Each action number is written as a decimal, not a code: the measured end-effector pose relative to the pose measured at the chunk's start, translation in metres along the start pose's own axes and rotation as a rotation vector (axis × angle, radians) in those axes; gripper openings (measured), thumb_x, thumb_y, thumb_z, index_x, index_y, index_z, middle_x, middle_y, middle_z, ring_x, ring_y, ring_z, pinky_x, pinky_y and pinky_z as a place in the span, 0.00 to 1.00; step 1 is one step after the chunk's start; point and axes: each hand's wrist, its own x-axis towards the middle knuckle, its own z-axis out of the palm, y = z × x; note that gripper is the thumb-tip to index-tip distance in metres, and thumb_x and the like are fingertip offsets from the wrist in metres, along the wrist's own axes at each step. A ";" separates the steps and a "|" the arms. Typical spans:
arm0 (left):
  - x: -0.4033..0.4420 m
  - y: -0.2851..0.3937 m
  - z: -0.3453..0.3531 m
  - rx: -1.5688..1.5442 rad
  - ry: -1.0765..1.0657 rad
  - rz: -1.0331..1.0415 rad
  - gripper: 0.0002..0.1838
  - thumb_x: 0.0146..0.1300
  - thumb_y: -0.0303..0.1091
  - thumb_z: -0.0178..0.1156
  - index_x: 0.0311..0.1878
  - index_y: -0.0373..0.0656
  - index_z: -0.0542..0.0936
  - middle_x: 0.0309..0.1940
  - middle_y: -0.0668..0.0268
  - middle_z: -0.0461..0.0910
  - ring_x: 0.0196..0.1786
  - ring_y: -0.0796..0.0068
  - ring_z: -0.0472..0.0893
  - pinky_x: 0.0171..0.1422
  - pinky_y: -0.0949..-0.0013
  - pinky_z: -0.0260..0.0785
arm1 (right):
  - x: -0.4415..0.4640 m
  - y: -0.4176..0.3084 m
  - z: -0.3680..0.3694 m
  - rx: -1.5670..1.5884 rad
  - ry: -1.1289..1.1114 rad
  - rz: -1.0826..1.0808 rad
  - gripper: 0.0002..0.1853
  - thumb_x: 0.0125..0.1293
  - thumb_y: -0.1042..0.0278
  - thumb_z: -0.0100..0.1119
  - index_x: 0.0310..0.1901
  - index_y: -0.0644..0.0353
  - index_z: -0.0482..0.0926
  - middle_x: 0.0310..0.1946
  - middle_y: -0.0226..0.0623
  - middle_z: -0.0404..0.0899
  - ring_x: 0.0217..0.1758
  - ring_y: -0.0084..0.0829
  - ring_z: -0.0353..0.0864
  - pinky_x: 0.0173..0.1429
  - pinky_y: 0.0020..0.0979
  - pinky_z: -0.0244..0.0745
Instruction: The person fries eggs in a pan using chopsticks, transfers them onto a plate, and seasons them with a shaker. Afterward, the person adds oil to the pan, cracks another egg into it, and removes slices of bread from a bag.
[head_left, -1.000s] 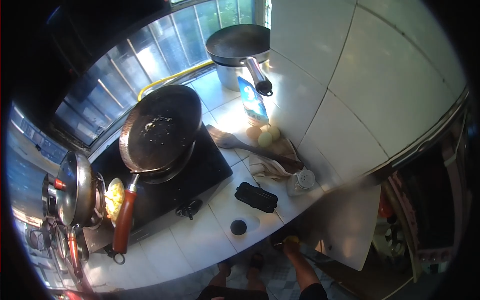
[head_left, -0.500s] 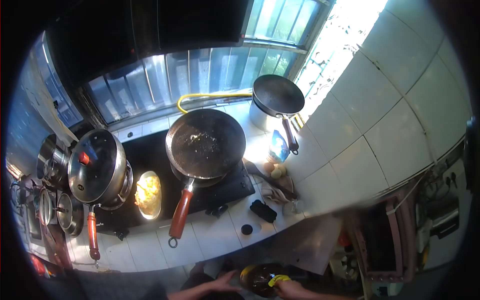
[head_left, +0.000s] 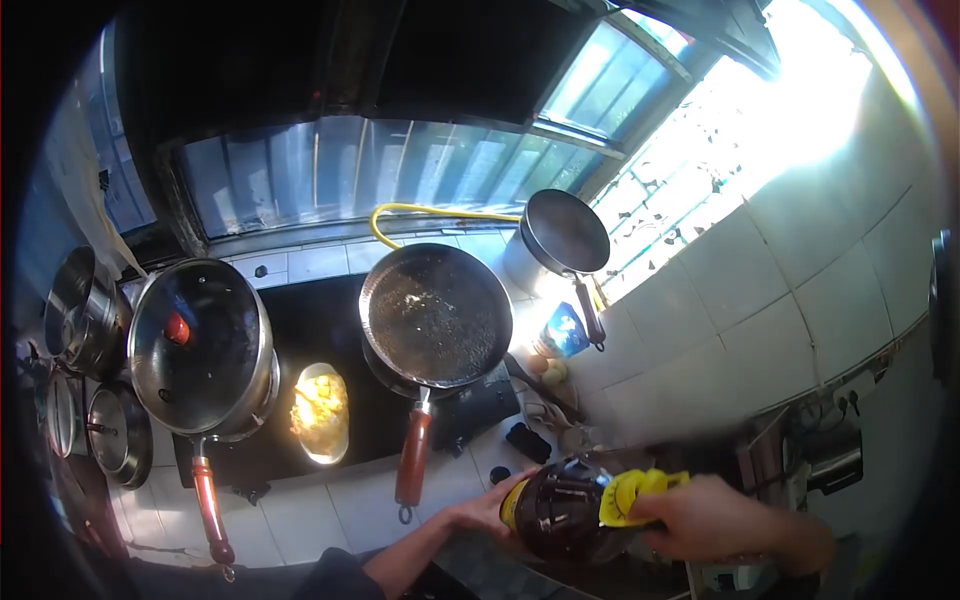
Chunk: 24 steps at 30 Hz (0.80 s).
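Note:
A large dark bottle (head_left: pixel 565 510) with a yellow cap and handle lies tilted between my hands at the counter's front edge. My left hand (head_left: pixel 492 512) is wrapped round its base end. My right hand (head_left: pixel 700 515) grips the yellow handle (head_left: pixel 625 497) at its top. Beyond the bottle, a dark frying pan (head_left: pixel 436 315) with a red-brown handle rests on the black stove (head_left: pixel 320 320). An oval dish (head_left: pixel 320 413) of yellow food, apparently egg, sits left of that pan.
A lidded pan (head_left: pixel 200 345) stands at the left of the stove, near steel pots (head_left: pixel 85 320). At the back right, a small pan (head_left: pixel 567 232) tops a steel pot. Eggs (head_left: pixel 547 370), a blue packet (head_left: pixel 565 332) and a black case (head_left: pixel 527 442) lie on the right.
The bottle has come up from below the counter to its front edge. My left hand, out of sight at first, has taken hold of its base. The view has shifted left.

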 end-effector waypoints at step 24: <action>0.018 0.006 -0.046 -0.353 0.185 0.166 0.57 0.39 0.30 0.69 0.69 0.44 0.42 0.65 0.63 0.54 0.68 0.70 0.53 0.71 0.67 0.45 | 0.190 -0.061 -0.155 -0.227 0.192 -0.220 0.14 0.54 0.60 0.51 0.36 0.60 0.80 0.23 0.42 0.79 0.28 0.35 0.80 0.33 0.33 0.74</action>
